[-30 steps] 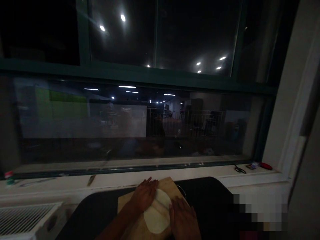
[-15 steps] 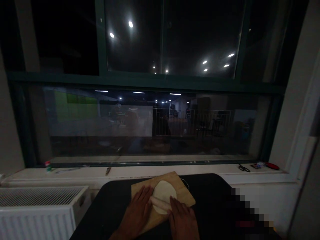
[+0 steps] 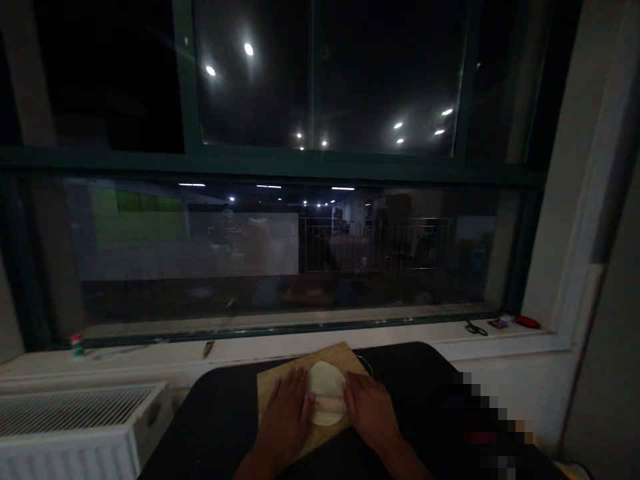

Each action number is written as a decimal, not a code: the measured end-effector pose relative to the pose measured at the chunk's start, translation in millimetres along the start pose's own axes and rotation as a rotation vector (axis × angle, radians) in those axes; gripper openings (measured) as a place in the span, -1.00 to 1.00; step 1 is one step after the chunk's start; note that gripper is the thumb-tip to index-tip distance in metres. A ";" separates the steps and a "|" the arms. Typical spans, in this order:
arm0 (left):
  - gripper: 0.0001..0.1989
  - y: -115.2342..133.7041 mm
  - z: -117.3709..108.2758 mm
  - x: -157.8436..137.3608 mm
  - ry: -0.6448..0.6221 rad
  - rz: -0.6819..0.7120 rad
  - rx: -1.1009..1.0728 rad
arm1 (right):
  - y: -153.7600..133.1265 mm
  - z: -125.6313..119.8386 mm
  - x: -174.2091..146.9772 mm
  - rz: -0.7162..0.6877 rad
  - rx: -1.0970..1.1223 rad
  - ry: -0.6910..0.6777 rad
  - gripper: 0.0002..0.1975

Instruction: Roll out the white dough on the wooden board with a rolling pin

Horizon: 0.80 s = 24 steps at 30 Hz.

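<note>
A flat round of pale dough [image 3: 326, 379] lies on a wooden cutting board [image 3: 342, 355], which sits at an angle on the black table. Across the dough's near half rests a light wooden rolling pin [image 3: 330, 405]. At its left end is my left hand [image 3: 287, 410], fingers stretched forward over the board and palm pressing on the pin. My right hand [image 3: 370, 407] covers the pin's other end, its fingers beside the dough's right edge. Both ends of the pin are hidden under my hands.
Around the board is the black table [image 3: 410, 373]. A white radiator [image 3: 75, 440] stands at left. The windowsill [image 3: 380, 337] behind holds scissors [image 3: 476, 328], a red object [image 3: 527, 322] and a small red-capped container [image 3: 77, 345].
The rolling pin has turned from slanting to nearly level across the dough. My right hand has moved up and swung outward at the wrist. The view has shifted slightly right.
</note>
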<state>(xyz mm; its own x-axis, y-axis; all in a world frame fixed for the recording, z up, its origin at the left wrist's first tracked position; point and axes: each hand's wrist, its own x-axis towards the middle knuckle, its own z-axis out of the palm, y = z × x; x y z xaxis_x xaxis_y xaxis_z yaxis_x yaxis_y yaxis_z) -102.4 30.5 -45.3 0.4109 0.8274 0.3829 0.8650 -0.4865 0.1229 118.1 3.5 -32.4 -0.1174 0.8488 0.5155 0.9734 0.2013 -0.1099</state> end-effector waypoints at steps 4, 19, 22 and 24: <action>-0.44 -2.8 2.5 29.0 -0.052 -0.052 -0.024 | 13.4 10.8 28.4 -0.006 0.034 -0.044 -0.54; -0.57 -16.7 17.0 103.6 -0.036 -0.172 0.089 | 44.4 51.9 122.6 0.151 -0.042 -0.196 -0.56; -0.52 -15.9 23.3 99.1 -0.014 -0.172 0.087 | 45.4 55.4 115.2 0.161 -0.029 -0.210 -0.60; -0.52 -13.2 25.1 90.2 -0.010 -0.142 0.072 | 44.0 54.2 100.9 0.164 -0.020 -0.220 -0.57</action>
<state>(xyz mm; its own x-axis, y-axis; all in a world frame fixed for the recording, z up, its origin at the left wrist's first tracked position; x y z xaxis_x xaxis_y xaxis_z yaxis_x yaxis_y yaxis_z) -69.5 118.6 -35.3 0.2854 0.8894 0.3572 0.9329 -0.3432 0.1093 138.4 124.5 -31.2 0.0045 0.9556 0.2946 0.9863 0.0444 -0.1591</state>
